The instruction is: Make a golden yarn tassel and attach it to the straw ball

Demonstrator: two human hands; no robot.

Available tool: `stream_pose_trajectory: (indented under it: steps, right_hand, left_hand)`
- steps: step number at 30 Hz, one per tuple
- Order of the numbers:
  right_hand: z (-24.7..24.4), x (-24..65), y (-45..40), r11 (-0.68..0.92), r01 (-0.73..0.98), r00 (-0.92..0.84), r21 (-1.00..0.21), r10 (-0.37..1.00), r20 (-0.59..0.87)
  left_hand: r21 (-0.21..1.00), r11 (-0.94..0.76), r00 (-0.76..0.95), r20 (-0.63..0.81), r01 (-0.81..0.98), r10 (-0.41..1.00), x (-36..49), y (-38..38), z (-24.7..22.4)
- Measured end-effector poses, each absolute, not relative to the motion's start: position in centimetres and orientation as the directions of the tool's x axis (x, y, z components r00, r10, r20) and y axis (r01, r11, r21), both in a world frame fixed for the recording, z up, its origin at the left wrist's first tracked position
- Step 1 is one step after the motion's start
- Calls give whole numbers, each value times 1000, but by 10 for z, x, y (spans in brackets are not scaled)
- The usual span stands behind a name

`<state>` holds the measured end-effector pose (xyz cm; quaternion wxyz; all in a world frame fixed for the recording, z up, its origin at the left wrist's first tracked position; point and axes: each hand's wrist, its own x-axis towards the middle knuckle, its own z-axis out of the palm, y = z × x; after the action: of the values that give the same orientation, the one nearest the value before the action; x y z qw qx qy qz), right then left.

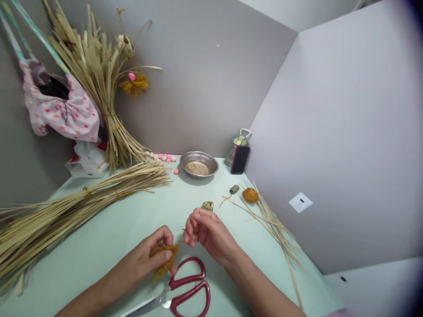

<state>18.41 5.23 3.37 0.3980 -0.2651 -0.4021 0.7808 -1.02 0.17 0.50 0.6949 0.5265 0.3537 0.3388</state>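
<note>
Pinching a yellow tuft in the left hand, right hand half curled, its hold unclear, scissors nearby

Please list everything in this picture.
Bag: 1, pink, upper left
Straw bundles: 2, tan, left
Tassel: 1, mustard, upper left
Box: 1, white, left
Loose straws: several, tan, right
Small balls: several, pink, white, back
Bowl: 1, silver, back
Bottle: 1, green, back
Phone: 1, black, back
Cylinder: 1, greenish, right
Ball: 1, brown, right
Speckled balls: 2, cream, centre, upper left
Scissors: 1, red-handled, front
Wall plate: 1, white, right
Table: 1, pale green, underneath
Fringe: 1, mustard, front
Left hand: 1, holding fringe
Right hand: 1, centre
</note>
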Motion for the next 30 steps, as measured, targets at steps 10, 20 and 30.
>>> stream_pose_trajectory:
  steps: [10, 20, 30]
  right_hand:
    - [25, 188, 61, -325, -504, -413, -801, 904, -107]
    - [29, 177, 46, -359, -412, -607, -837, 794, -42]
    - [33, 188, 41, 102, 292, -573, -951, 815, -88]
  left_hand:
    - [986, 138, -30, -141, -89, 990, -20, 14, 0]
    - [965, 206, 480, -106, -160, 871, 3, -1, 2]
    - [979, 192, 289, -202, 64, 936, -14, 13, -7]
